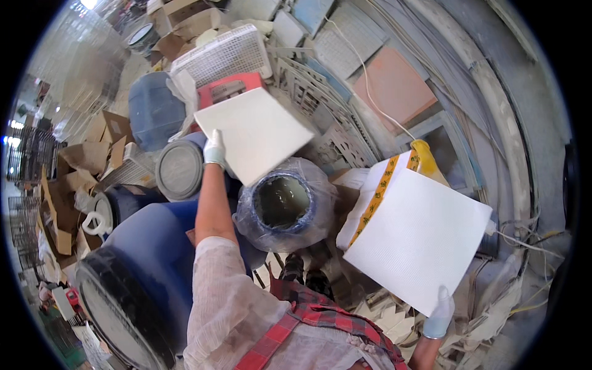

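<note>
My left hand [214,149], in a pale glove, grips the left edge of a square white panel [259,132]. This panel is held tilted just beyond a drum [312,200], whose mouth is wrapped in clear plastic film and which has grey-green liquid inside. My right hand [439,313], also gloved, is closed on the near corner of a second square white panel [419,237] with a finely textured face. That panel lies over, or just above, a white sack [354,225] with yellow printed tape; contact between them is unclear. Both panels hide most of the fingers.
A large blue barrel [154,246] with a black rim lies at the left, with a grey-lidded drum [179,169] beyond it. Farther back are a blue jug [157,108] and a white crate [225,55]. Broken white pieces [385,320] litter the floor; cables run along the right.
</note>
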